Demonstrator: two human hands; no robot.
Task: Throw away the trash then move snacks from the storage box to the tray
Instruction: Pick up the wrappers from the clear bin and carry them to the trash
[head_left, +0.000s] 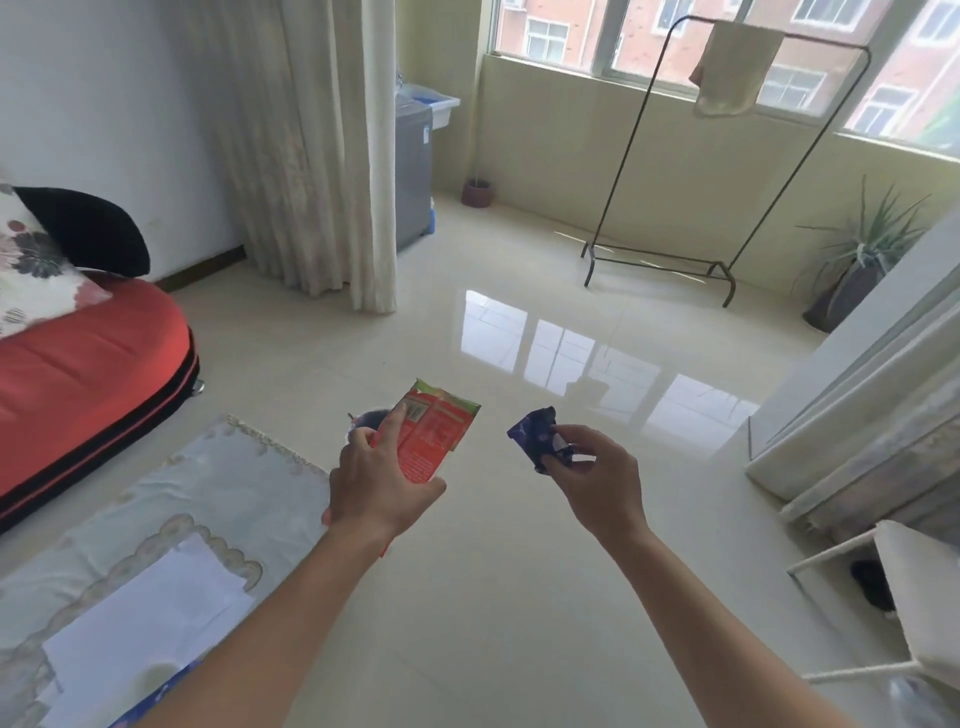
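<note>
Trash step: both hands carry wrappers, centre of the frame.
Left hand (379, 488) grips a red packet (439, 434); right hand (597, 480) pinches a crumpled purple wrapper (535, 434). Next, I judge, they must reach a bin.

Single head-worn wide view looked forward and down: left hand (382, 493) and right hand (597, 483) close, tiled floor (467, 597) stretching to far windows (649, 36).

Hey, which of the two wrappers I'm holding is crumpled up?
The purple wrapper, pinched in the right hand, is scrunched up. The red wrapper in the left hand is flat, with its printed side showing.
</note>
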